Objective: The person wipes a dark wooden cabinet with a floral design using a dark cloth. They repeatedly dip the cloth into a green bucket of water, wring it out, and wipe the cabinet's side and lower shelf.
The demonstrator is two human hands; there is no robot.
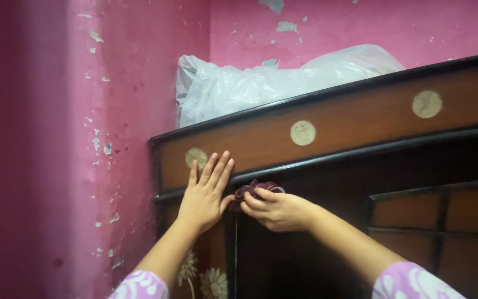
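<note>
A small bunched dark maroon cloth (252,192) sits in my right hand (276,210), pinched between thumb and fingers and pressed against the dark moulding at the top edge of a wooden wardrobe (360,119). The cloth lies just above my right knuckles and touches the thumb side of my left hand (206,195).

My left hand is flat on the brown upper panel, fingers spread apart and pointing up, holding nothing, only resting on the wood. Its fingertips reach the lower edge of a pale round inlay (196,158). Further to the right of both hands, along the same panel, sit two more round inlays (303,133), the last near the far end.

Below my left wrist, painted white flowers (213,282) show on the wardrobe door. To the right of my right forearm the front is dark with brown framed panels (410,210).

Above my hands, on top of the wardrobe, lies a bulky clear plastic bag (261,83). Left of my left hand stands a pink wall (56,149) with flaking paint.
</note>
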